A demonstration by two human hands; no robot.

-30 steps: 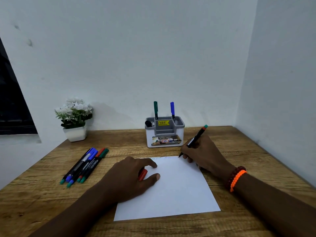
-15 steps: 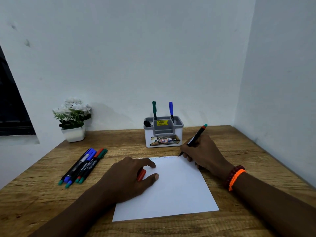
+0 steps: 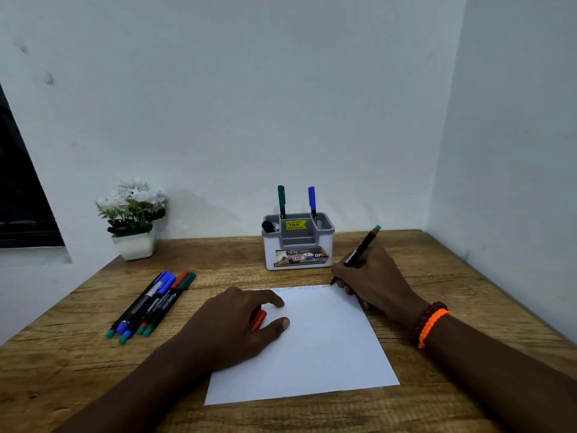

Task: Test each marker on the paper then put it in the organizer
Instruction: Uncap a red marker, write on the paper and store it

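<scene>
Right hand (image 3: 373, 278): grips black marker (image 3: 359, 253), tip at the paper's far right corner, beside small scribbles along the far edge.
Left hand (image 3: 232, 328): palm down on paper (image 3: 324, 348), fingers curled round red cap (image 3: 258, 319).
Organizer (image 3: 298, 245): white and grey, at the worktop's (image 3: 406, 245) far side; green marker (image 3: 281, 201) and blue marker (image 3: 312, 201) upright in it.
Loose markers (image 3: 153, 306): bundle lying left of paper.
Flower pot (image 3: 134, 245): far left, by the wall.

Left hand (image 3: 237, 326) flat, thumb out; right hand (image 3: 371, 279) curled, pinching.
</scene>
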